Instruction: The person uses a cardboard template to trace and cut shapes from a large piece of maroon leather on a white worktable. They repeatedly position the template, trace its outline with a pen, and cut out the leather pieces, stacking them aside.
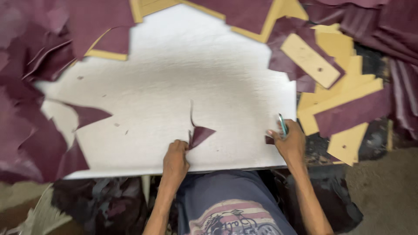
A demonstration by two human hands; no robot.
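Observation:
My left hand [175, 159] pinches a small maroon leather scrap [199, 134] with a thin curled strip rising from it, near the front edge of the white cutting board [183, 78]. My right hand [288, 141] rests on the board's front right corner and grips a thin teal-handled cutting tool [282, 125] pointing up. A tiny maroon offcut [270, 139] lies against that hand's fingers.
Large maroon leather pieces [26, 130] overlap the board's left side and top [100, 17]. Yellow card templates [310, 60] and more maroon leather [352, 111] pile up on the right. Scraps lie on the floor below the board.

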